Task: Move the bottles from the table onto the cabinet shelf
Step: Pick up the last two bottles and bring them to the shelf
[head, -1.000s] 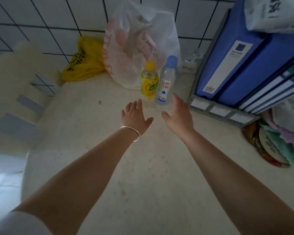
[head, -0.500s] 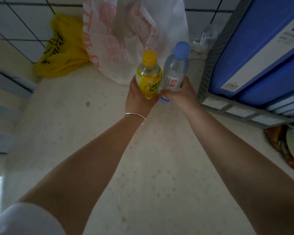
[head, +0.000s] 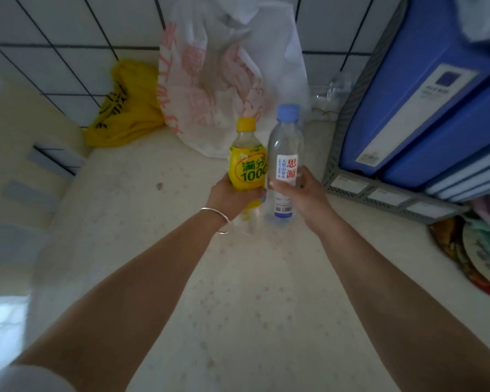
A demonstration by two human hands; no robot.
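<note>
My left hand (head: 232,196) wraps the lower body of a yellow-labelled bottle (head: 248,162) with a yellow cap. Beside it on the right, my right hand (head: 303,193) grips a clear water bottle (head: 285,154) with a blue cap and a white label. Both bottles stand upright and close together, over the pale speckled table (head: 238,292). Whether their bases touch the table I cannot tell. No cabinet shelf is in sight.
A white plastic bag with red print (head: 224,72) and a yellow bag (head: 128,108) lie behind the bottles against the tiled wall. A grey rack with blue folders (head: 425,108) stands on the right, colourful items (head: 478,256) beside it.
A second ago both hands were open short of the bottles. They closed on them, and the bottles have since come nearer to me, away from the white bag.
</note>
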